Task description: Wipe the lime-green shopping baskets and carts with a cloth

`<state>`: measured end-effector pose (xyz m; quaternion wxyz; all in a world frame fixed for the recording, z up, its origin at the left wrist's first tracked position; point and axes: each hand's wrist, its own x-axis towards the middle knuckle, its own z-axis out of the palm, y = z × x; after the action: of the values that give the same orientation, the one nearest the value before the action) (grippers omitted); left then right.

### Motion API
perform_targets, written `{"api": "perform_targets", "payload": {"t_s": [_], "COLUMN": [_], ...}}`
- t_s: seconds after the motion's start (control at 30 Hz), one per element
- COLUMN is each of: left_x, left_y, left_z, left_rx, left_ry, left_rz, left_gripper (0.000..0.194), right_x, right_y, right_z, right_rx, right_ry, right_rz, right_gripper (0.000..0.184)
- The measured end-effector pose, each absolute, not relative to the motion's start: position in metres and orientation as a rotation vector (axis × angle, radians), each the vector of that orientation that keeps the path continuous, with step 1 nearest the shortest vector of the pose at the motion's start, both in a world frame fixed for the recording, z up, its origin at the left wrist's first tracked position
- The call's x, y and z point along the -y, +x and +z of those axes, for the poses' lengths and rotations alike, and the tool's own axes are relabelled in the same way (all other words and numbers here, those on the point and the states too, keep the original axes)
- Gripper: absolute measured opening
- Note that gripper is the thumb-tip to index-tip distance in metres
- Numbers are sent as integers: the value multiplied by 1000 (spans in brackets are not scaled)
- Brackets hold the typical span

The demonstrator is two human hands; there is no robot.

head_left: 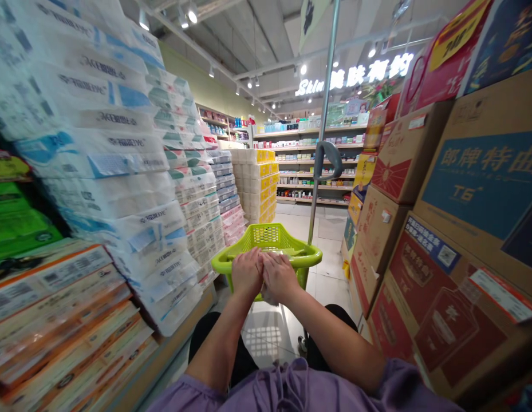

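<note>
A lime-green shopping cart (266,232) with a perforated plastic basket stands directly in front of me. My left hand (247,270) is closed over the near side of its rim, fingers curled forward. Right beside it, touching, my right hand (279,276) is closed over the same stretch of rim. The fingertips of both hands are partly hidden. A pale, crumpled thing shows below the hands, too unclear to name. Inside the basket lies something light green, mostly covered by my hands. A metal pole (321,114) with a grey hook-shaped handle (328,161) rises at the cart's right side.
Tall stacks of white wrapped paper packs (119,143) line the left, above orange-and-white boxes (72,320). Cardboard cartons (472,171) are piled high on the right. A tiled aisle (330,229) runs between them toward shelves of goods (308,134) and a yellow-and-white stack (257,183).
</note>
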<state>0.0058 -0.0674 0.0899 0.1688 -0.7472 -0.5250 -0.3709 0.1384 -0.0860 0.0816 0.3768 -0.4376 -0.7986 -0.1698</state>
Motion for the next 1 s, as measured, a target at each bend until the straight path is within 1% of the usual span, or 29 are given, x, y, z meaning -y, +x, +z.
{"api": "perform_targets", "payload": {"t_s": [0.13,0.27,0.37,0.47,0.57,0.83,1.0], "left_x": [67,63,58,51,43,22,8], "left_y": [9,10,8,7,7,11,9], "left_z": [88,91,92,90,87,76,72], "left_rx": [1486,1481,1461,1458,1468,1423,1411], "left_ry": [-2046,-2063,-2092,-2111,-2115,-2051,-2053], "left_rz": [-927,-863,-856,-890,-936,-1141,-1203], "left_gripper": [40,40,41,42,42,38,37], "right_x": [77,69,65,58,50,19,6], "right_y": [141,150,165,187,205,205,200], "right_z": [69,76,82,81,73,61,56], "right_rx": [2105,2117,2078,2016,1994,1850,1811], "right_ry": [-1087,-1108,-1233,-1401,-1457,-1515,-1433], "right_rz": [-486,-448,-416,-424,-465,-553,-627], "right_gripper": [41,35,32,39,44,36,35]}}
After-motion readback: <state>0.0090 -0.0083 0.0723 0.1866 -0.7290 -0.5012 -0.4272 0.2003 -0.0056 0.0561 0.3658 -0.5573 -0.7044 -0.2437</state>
